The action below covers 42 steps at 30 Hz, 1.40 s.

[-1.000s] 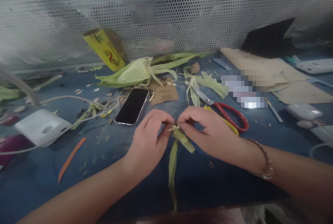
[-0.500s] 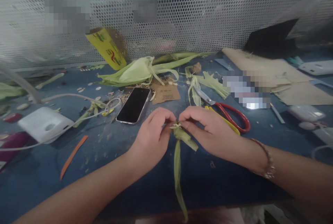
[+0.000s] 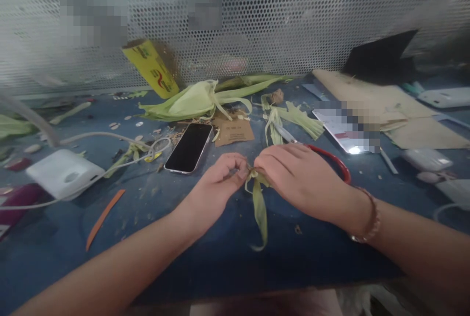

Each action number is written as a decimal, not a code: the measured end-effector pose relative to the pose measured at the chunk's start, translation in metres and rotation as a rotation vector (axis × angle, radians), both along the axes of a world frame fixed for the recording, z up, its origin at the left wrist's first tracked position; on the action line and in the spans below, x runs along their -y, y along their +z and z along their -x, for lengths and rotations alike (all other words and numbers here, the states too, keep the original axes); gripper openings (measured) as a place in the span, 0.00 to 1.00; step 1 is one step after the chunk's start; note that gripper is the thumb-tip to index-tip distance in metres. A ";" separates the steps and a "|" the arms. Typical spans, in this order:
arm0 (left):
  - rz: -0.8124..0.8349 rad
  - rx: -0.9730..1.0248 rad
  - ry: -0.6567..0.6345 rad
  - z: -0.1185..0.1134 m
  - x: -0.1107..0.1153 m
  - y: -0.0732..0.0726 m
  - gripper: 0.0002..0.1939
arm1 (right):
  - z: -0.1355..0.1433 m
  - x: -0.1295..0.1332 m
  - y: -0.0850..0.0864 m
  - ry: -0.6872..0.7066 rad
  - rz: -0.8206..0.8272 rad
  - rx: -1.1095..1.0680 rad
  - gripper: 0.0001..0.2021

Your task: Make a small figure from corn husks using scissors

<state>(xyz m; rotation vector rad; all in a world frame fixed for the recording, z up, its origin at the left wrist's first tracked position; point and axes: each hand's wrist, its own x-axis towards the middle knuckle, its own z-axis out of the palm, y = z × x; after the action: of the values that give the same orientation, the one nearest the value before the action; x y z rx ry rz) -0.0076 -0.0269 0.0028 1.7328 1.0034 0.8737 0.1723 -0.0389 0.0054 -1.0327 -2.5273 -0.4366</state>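
1. The small husk bundle (image 3: 260, 210) is to the right of the black-screened phone (image 3: 190, 148) and nearer the wearer, raised between the two hands with a long strip hanging down
2. The left hand (image 3: 222, 179), to the right of the phone's near end, pinches the bundle's gathered top between thumb and fingertips
3. The right hand (image 3: 304, 179), farther right of the phone, has its fingers curled close together over the bundle's other side; its thumb is hidden, so whether it pinches too I cannot tell
4. The bundle should be very light and limp, its thin strips bending easily and prone to splitting lengthwise
5. The gathered top looks the firmest hold; a hard tug on the hanging strip could tear it
6. The surface seems dry rather than slick, so a gentle fingertip pinch should do
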 end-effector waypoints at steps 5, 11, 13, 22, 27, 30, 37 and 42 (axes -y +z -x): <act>0.261 0.217 -0.048 0.000 0.001 0.004 0.11 | -0.002 -0.003 0.001 0.014 -0.021 -0.036 0.08; -0.264 -0.008 0.144 0.008 -0.004 -0.002 0.04 | -0.002 -0.005 -0.004 -0.036 0.031 -0.045 0.07; -0.417 -0.123 0.157 0.008 -0.005 -0.003 0.04 | -0.001 -0.005 -0.004 -0.037 0.040 -0.045 0.06; -0.519 -0.200 0.137 0.006 -0.006 -0.005 0.04 | 0.000 -0.003 -0.006 -0.031 0.050 -0.088 0.06; -0.522 -0.217 0.126 0.006 -0.005 -0.004 0.03 | -0.001 -0.004 -0.009 -0.011 0.040 -0.096 0.05; -0.532 -0.243 0.140 0.005 -0.005 -0.003 0.02 | 0.000 -0.005 -0.011 -0.007 0.056 -0.115 0.06; -0.639 -0.362 0.145 0.006 -0.010 -0.003 0.05 | 0.003 -0.004 -0.005 0.007 0.221 -0.291 0.08; -0.620 -0.363 0.060 0.008 -0.010 -0.002 0.07 | 0.003 -0.007 -0.001 0.010 0.420 -0.514 0.06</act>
<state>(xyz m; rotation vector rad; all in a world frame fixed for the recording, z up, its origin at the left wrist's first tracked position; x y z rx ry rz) -0.0160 -0.0173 0.0006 2.4619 1.0897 0.9980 0.1697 -0.0316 0.0047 -1.0999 -2.1867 0.3449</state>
